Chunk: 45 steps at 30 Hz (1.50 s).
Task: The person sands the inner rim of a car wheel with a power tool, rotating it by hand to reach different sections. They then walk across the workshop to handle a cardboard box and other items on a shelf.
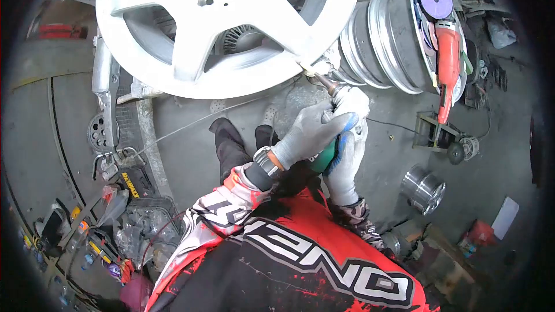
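Observation:
A silver five-spoke alloy wheel (191,40) hangs in front of me at the top. Both my gloved hands are wrapped around a green hand-held grinder (324,159). Its metal shaft (326,84) points up and left, with the tip touching the wheel's lower right rim edge. My left hand (309,133), with a watch on its wrist, grips the tool body from the left. On the right side, my right hand (350,156) holds the tool, fingers reaching up near the shaft. My red, black and white jersey fills the bottom of the view.
A stack of bare steel rims (381,40) lies at the right, with a red angle grinder (448,52) and a purple disc (436,0) on it. A small shiny rim (425,188) sits on the floor. Tools and a black-and-yellow case (130,182) clutter the lower left.

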{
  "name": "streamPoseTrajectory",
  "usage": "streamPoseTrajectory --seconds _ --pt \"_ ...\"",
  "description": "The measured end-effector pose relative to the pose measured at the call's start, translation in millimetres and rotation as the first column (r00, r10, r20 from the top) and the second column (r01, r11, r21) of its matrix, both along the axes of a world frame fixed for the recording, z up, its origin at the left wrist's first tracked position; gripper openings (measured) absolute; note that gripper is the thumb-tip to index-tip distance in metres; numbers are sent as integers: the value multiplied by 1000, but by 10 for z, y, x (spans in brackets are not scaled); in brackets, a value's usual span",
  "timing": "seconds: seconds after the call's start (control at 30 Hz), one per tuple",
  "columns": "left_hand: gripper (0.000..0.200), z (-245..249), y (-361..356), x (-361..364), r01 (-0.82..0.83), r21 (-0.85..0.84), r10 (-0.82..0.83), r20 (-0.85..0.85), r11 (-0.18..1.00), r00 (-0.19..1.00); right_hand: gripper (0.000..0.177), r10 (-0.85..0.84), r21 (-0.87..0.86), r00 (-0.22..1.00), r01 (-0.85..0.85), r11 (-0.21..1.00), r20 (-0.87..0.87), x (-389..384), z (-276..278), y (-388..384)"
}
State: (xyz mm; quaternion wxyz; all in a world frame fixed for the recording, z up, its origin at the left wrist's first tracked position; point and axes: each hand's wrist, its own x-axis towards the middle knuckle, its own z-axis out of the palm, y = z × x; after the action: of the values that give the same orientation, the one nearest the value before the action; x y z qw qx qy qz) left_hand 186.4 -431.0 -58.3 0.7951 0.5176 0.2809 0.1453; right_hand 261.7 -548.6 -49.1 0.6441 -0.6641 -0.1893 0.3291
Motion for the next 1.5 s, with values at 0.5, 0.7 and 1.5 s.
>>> streamPoseTrajectory --seconds 0.5,0.7,1.5 --pt "44 -130 -109 -6 -114 9 114 10 993 993 69 12 10 997 -12 1000 -80 -10 8 18" --pt "43 -60 -91 -16 -34 86 31 34 996 999 72 -15 -5 994 15 1000 -105 -48 16 -29" --pt "34 -17 -141 -215 -1 -104 -13 -133 995 991 71 42 -24 987 -46 999 -158 -124 -66 -27"
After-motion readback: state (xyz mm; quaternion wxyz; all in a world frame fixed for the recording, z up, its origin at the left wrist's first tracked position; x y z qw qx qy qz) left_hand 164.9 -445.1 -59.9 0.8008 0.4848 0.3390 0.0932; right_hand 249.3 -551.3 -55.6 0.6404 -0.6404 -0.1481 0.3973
